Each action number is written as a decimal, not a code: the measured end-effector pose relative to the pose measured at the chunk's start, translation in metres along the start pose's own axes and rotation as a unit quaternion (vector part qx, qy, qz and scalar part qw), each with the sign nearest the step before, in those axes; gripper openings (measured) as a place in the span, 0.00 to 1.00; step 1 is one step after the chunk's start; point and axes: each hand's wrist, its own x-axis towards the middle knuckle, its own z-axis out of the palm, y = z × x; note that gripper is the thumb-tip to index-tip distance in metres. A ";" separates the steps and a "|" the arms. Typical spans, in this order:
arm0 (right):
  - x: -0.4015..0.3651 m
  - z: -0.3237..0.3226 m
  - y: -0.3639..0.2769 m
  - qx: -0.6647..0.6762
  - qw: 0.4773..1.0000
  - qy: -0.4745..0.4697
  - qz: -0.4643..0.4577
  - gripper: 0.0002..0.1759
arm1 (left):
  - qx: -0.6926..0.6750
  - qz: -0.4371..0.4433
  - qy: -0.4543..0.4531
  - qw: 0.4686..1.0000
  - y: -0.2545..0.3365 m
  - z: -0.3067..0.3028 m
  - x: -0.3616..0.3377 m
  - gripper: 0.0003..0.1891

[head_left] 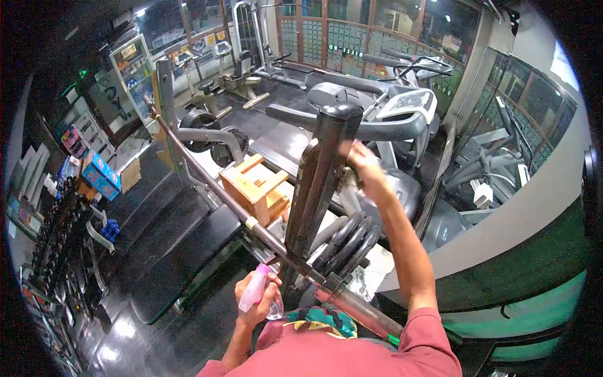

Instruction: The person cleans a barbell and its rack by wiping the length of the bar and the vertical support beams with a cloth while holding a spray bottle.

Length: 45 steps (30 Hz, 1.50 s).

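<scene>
A pink-topped spray bottle [254, 288] is in my left hand [259, 296], near the lower middle, just below the barbell [274, 241]. The fingers wrap round the bottle. My right arm reaches up to the side of a black metal upright [321, 173]. My right hand [366, 164] is beside the upper part of this post, smeared by motion, so its fingers and anything in them cannot be made out. The barbell runs diagonally past the post.
A black bench [185, 261] lies left of the post, with a wooden box [256, 188] behind the bar. Black weight plates [345, 245] hang at the post's right. A treadmill [402, 107] stands beyond. Dumbbells [53, 232] line the left.
</scene>
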 end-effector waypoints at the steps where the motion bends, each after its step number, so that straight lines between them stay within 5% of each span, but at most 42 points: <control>1: 0.012 -0.006 -0.012 -0.012 1.000 0.020 -0.018 0.16 | -0.007 -0.007 0.002 1.000 -0.002 -0.003 -0.001 0.06; 3: 0.022 0.018 -0.064 -0.022 0.981 0.143 -0.130 0.13 | -0.008 -0.014 0.020 1.000 -0.003 -0.004 -0.004 0.06; 4: 0.027 0.018 -0.077 -0.070 0.970 0.119 -0.198 0.13 | -0.011 -0.018 0.035 0.999 -0.003 -0.004 -0.005 0.05; 6: 0.026 0.032 -0.098 -0.315 0.876 0.159 -0.328 0.12 | -0.027 -0.018 0.046 0.998 -0.003 -0.003 -0.006 0.05; 7: 0.023 0.043 -0.110 -0.369 0.810 0.088 -0.448 0.13 | -0.036 -0.031 0.055 0.997 -0.005 -0.005 -0.008 0.05; 14: -0.016 0.064 -0.121 -0.613 0.659 0.040 -0.435 0.21 | -0.063 -0.040 0.067 0.995 -0.008 -0.006 -0.020 0.06; 16: -0.025 0.068 -0.110 -0.628 0.596 -0.011 -0.500 0.23 | -0.061 -0.043 0.063 0.995 -0.007 -0.005 -0.021 0.06; 23: -0.064 0.073 -0.046 -0.507 0.747 0.087 -0.421 0.31 | -0.037 -0.049 0.032 0.998 -0.002 -0.008 -0.043 0.07; 25: -0.081 0.068 -0.010 -0.530 0.737 0.080 -0.411 0.31 | -0.042 -0.043 0.028 0.998 -0.005 -0.009 -0.047 0.07; 32: -0.133 0.033 0.063 -0.593 0.717 -0.101 -0.353 0.35 | -0.038 -0.072 0.006 0.997 -0.003 -0.011 -0.053 0.06; 36: -0.154 0.011 0.076 -0.525 0.770 -0.240 -0.274 0.32 | -0.053 -0.074 0.006 0.996 -0.003 -0.008 -0.055 0.06; 38: -0.157 0.009 0.072 -0.410 0.878 -0.194 -0.153 0.30 | -0.041 -0.070 -0.009 0.997 -0.002 -0.007 -0.055 0.06; 45: -0.113 0.038 -0.064 -0.301 0.914 0.033 -0.268 0.30 | -0.008 -0.056 -0.011 0.998 -0.001 -0.004 -0.059 0.06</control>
